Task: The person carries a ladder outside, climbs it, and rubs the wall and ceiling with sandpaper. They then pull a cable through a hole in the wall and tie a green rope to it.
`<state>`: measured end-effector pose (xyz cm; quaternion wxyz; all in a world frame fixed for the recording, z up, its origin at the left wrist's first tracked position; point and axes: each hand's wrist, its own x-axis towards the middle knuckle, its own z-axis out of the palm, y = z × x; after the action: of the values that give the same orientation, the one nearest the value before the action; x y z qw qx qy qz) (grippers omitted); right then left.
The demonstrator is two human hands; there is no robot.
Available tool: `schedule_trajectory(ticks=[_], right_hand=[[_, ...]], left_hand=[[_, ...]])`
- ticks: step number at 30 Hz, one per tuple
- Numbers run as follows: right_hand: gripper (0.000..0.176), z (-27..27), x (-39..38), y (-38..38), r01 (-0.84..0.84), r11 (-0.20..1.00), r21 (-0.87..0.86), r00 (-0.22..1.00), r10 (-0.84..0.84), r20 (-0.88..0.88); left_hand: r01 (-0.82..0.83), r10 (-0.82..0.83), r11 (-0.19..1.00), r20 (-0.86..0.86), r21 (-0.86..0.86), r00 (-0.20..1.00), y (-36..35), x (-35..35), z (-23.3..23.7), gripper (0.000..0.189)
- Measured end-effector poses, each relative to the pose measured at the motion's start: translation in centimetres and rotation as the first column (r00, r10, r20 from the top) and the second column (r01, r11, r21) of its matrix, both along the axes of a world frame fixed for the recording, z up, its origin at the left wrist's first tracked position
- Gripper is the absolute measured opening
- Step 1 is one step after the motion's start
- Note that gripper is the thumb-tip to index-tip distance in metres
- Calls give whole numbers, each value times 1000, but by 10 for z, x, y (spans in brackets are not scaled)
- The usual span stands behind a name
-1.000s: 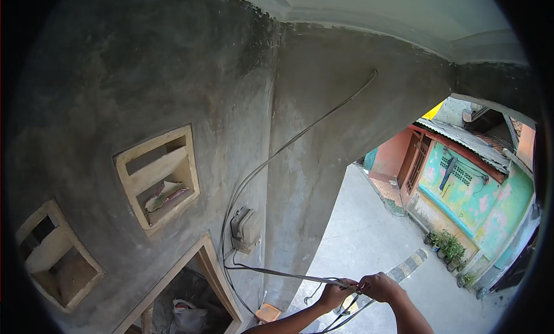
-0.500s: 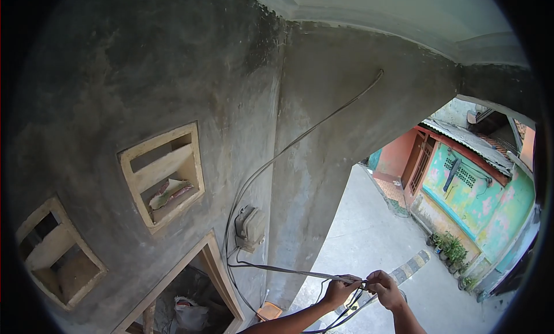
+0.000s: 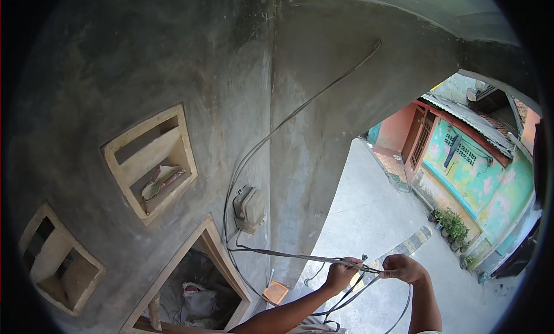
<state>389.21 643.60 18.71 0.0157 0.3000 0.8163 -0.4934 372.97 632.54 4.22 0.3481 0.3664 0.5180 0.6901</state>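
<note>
My left hand point(image 3: 341, 276) is closed around a dark cable point(image 3: 294, 254) that runs from beside the grey meter box point(image 3: 250, 209) on the wall. My right hand point(image 3: 403, 269) pinches the cable's end section a short way to the right, with fingertips pressed together. Between the two hands the strands look bunched; whether they are tied or merely crossed cannot be made out. Loose loops of the same cable hang below both hands. From the meter box another stretch of cable curves up the wall to a hole point(image 3: 378, 43) near the top.
Two vent openings point(image 3: 151, 161) pierce the plastered wall on the left. Below is a wooden window frame point(image 3: 222, 259) with a white sack point(image 3: 199, 302) behind it. An orange tray point(image 3: 276, 292) lies near the corner. Far below right are a paved lane point(image 3: 358, 213), potted plants point(image 3: 453, 227) and a painted house.
My right hand has moved right, away from my left hand, still pinching the cable. The view has tilted down slightly, so the wall and meter box sit higher.
</note>
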Motion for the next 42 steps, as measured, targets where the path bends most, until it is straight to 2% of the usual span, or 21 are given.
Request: schedule_trajectory(ticks=[1,4,6,9,11,13,17,20,22,24,26,27,28,29,31,32,34,36,39,41,42], right_hand=[[26,-6,6,0,-76,957,-280,966,1,-259],[36,-5,11,-5,-320,780,-537,563,-300,-771],[36,-16,17,6,-329,820,-468,458,-294,-839],[33,-27,27,15,-299,884,-359,339,-253,-906],[30,-17,25,10,-197,936,-291,206,-251,-946],[28,-1,21,3,-1,912,-409,-59,-409,-911],[27,18,54,17,15,921,-388,-111,-385,-916],[24,25,83,33,45,933,-358,-61,-355,-933],[19,13,93,33,-73,871,-486,538,-376,-755],[10,-16,68,7,-36,786,-618,772,-371,-517],[12,-50,40,-29,2,736,-676,960,-191,-205],[24,-61,27,-49,-71,844,-531,996,28,-88],[39,-59,16,-61,-337,936,-103,928,348,132],[44,-67,18,-67,-473,870,139,868,433,243],[40,-21,0,-60,-334,924,185,836,200,511],[40,-19,1,-45,-65,973,223,966,5,257],[55,-23,-13,-18,318,888,333,941,-254,-222],[68,-45,-34,5,287,901,325,958,-261,-122],[59,-63,-67,7,127,980,-156,982,-146,-119],[41,-72,-79,8,112,879,-464,906,-282,-315],[37,-70,-81,10,98,798,-595,805,-415,-424]], left_hand=[[19,-19,998,1,-53,1000,-4,0,14,17],[13,-13,997,-3,-74,1000,-4,-4,25,17],[-21,20,1000,44,15,999,7,-3,11,15],[-31,29,997,-23,-69,999,2,-7,39,13],[-46,36,997,134,69,990,10,-2,36,14],[-74,81,996,151,-49,985,12,-11,34,15],[-107,116,992,138,-68,984,10,-16,31,15],[-130,134,989,64,-72,989,12,-17,32,13],[-68,72,997,99,-47,992,14,-20,32,16],[-64,64,998,95,-7,993,18,-18,28,15],[-72,69,996,56,48,996,19,-17,28,15],[-69,66,997,57,45,996,20,-15,26,15],[-50,47,998,77,36,996,20,-14,24,15],[-34,31,999,96,28,995,22,-15,21,15],[-16,15,1000,81,13,997,18,-17,20,16],[-12,12,1000,57,-3,998,15,-16,24,16],[8,-8,1000,71,8,997,12,-13,31,16],[32,-31,999,63,-18,998,10,-10,30,15],[99,-98,995,31,-17,995,8,-11,31,13],[57,-67,992,94,111,993,9,-8,23,15],[17,-17,1000,20,15,1000,5,-7,26,15]])
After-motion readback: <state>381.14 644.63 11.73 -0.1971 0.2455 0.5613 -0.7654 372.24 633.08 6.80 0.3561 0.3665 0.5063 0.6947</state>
